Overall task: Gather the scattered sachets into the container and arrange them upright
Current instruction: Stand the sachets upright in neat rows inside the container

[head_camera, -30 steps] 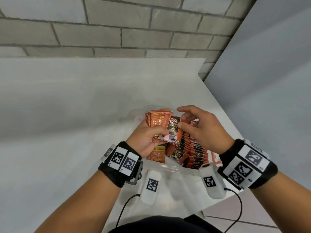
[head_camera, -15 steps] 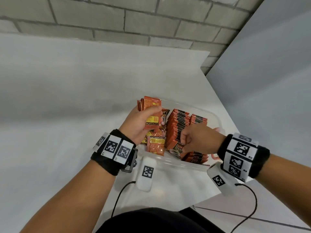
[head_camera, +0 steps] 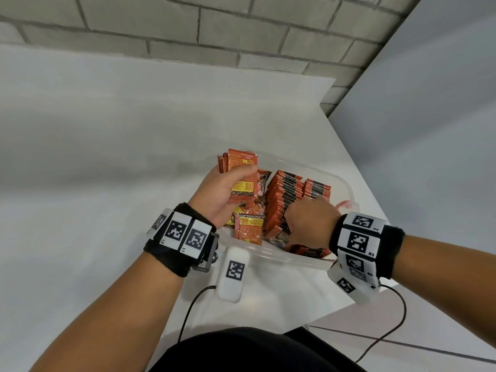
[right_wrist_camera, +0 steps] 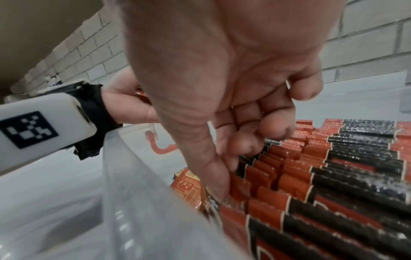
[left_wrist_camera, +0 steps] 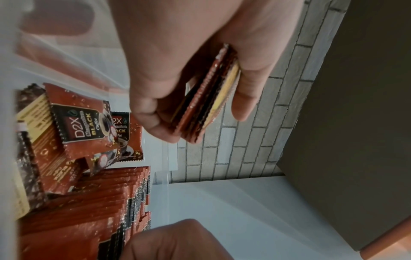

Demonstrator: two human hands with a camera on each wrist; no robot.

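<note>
Left hand (head_camera: 222, 190) grips a sachet stack (left_wrist_camera: 206, 98). Right hand (head_camera: 308, 218), thumb and forefinger pinching upright sachets (right_wrist_camera: 333, 176) in container (head_camera: 346, 183). Loose sachet (left_wrist_camera: 82, 123) at 9 o'clock reads "D2X BLACK".

One container (head_camera: 346, 181), two hands (head_camera: 222, 194), two upright sachet rows (head_camera: 284, 194); sachets too many to count
</note>
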